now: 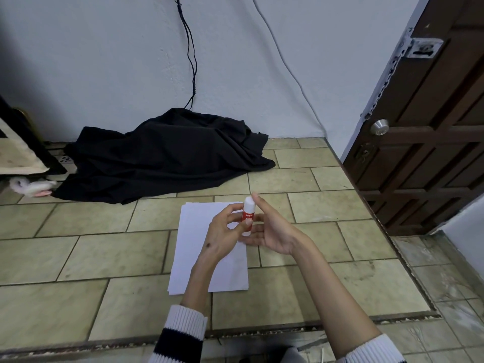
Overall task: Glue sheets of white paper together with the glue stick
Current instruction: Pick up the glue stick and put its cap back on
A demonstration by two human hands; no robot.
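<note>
A stack of white paper sheets [195, 247] lies flat on the tiled floor in front of me. Above its upper right part I hold a red and white glue stick [248, 211] upright, its white cap on. My left hand [226, 231] grips the lower body of the stick with thumb and fingers. My right hand [269, 229] cups the stick from the right, its fingers touching the base and its index finger raised beside the cap. The bottom of the stick is hidden between my fingers.
A heap of black cloth [167, 155] lies against the white wall behind the paper, with black cables [191, 61] hanging above it. A brown wooden door [429, 132] stands at the right. A step edge [408, 268] runs along the right and front of the tiled area.
</note>
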